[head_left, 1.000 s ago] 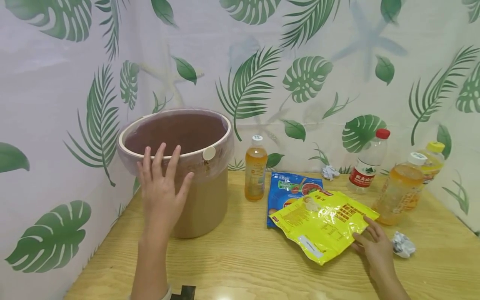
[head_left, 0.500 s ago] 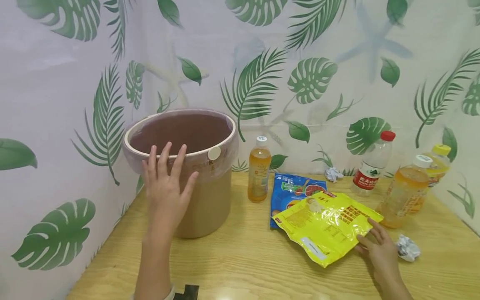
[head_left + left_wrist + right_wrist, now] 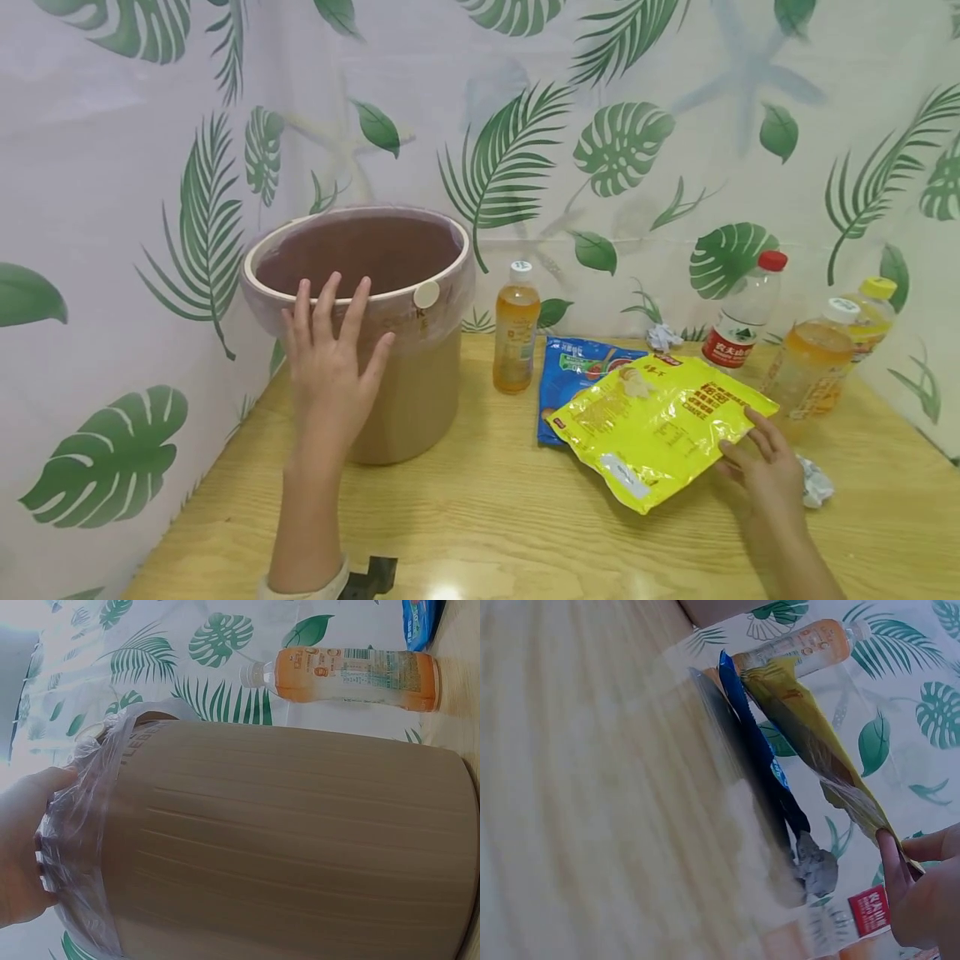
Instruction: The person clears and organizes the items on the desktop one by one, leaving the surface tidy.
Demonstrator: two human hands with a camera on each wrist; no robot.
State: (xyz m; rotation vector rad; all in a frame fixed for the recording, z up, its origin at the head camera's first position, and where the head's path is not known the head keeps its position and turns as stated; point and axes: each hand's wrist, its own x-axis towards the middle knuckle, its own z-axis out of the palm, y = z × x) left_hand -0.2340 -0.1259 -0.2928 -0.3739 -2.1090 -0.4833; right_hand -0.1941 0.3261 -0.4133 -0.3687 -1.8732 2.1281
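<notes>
Bin: stood upright on the table, its rim wrapped in a thin see-through liner; judged stiff-walled and fairly light for its bulk, best steadied at the rim, with care that the liner is not dragged loose.
Yellow bag: held raised off the table, overlapping the blue bag in the head view, well apart from the bin; judged light, limp and slick, and by its flatness little is thought to be inside; best pinched at an edge, since poor purchase is offered by the glossy face.
Blue bag: laid on the table; similar slippery handling is expected. Whether it is touched by the yellow bag's far end cannot be told.
Left hand: spread, palm toward the bin, fingers laid up against the near rim; no grip is seen.
Right hand: well apart from the left; the yellow bag's near right edge is pinched between thumb and fingers, forearm angled from the near right.
</notes>
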